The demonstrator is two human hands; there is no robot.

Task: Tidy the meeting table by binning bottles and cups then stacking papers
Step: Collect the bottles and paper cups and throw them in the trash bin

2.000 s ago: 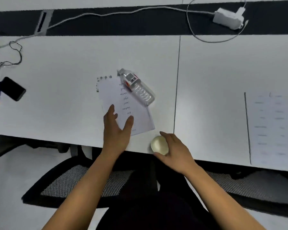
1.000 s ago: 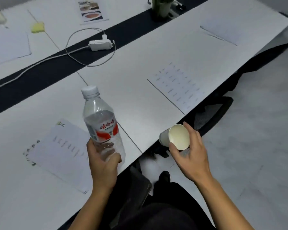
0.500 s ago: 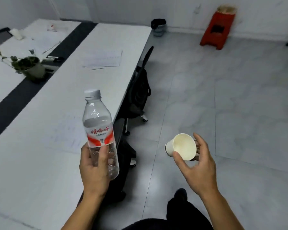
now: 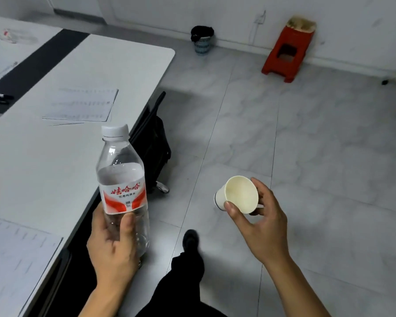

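My left hand [image 4: 112, 245] grips the lower part of a clear plastic water bottle [image 4: 121, 177] with a white cap and a red and white label, held upright beside the table edge. My right hand [image 4: 261, 223] holds a white paper cup [image 4: 239, 194] tipped on its side, its empty inside facing me, over the floor. A small bin [image 4: 202, 43] with a black liner stands far off by the wall. Printed papers [image 4: 80, 104] lie on the white table [image 4: 55, 156], and another sheet [image 4: 14, 259] lies at the near left.
A black office chair [image 4: 153, 143] is tucked against the table's right side. A red plastic stool [image 4: 288, 49] stands by the far wall. Grey tiled floor [image 4: 306, 145] stretches between me and the bin. My dark-trousered leg and shoe [image 4: 190, 241] show below.
I picked up the bottle and the cup from the table and turned right; the view now faces the floor and the bin, which sits nearer the middle than half a second ago.
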